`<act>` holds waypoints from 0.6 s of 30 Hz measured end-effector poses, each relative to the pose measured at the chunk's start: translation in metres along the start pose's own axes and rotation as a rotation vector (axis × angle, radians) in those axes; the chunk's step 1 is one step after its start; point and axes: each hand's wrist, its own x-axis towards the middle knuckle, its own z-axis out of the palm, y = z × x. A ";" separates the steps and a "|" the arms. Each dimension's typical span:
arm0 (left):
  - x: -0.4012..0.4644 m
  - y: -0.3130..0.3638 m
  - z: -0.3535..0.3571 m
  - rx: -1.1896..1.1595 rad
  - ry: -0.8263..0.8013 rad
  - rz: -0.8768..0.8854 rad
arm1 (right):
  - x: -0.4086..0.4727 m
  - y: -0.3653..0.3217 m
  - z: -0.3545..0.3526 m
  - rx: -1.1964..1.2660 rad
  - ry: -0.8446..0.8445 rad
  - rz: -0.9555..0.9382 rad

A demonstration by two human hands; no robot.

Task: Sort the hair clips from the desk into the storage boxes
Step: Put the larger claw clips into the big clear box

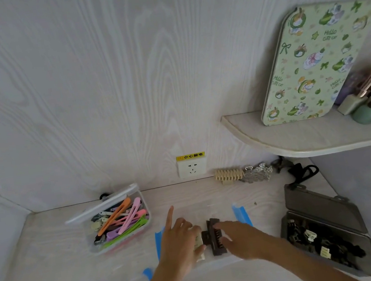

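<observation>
Your left hand [179,242] is curled around a cream-coloured clip [198,243], index finger stuck out straight, so that one is already pinched. Your right hand [240,238] lies spread over the dark brown claw clip [215,237] at lower centre of the frame, fingertips touching it but not yet closed. Close thumb and fingers across its spine before lifting, so the teeth don't snag.

The dark clip looks to belong in the dark storage box [326,234] at lower right, lid hinged back, where dark and cream claw clips already lie. The clear box [119,222] at centre left holds the coloured flat clips.

A beige claw clip [229,175] and a silver clip [258,172] wait on the worktop [54,268] against the wall; blue tape marks [241,213] flank your hands. Nothing blocks the way right.
</observation>
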 end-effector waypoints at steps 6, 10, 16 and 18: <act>0.005 0.008 -0.005 -0.001 0.089 0.026 | 0.002 0.041 -0.081 0.262 0.424 -0.068; 0.026 0.020 -0.010 0.026 0.046 0.092 | 0.063 0.070 -0.100 -0.174 0.458 0.085; 0.044 0.039 -0.005 0.135 -0.028 0.150 | 0.109 0.075 -0.084 -0.560 0.460 0.040; 0.046 0.042 -0.003 0.123 -0.074 0.106 | 0.113 0.078 -0.084 -0.591 0.498 0.039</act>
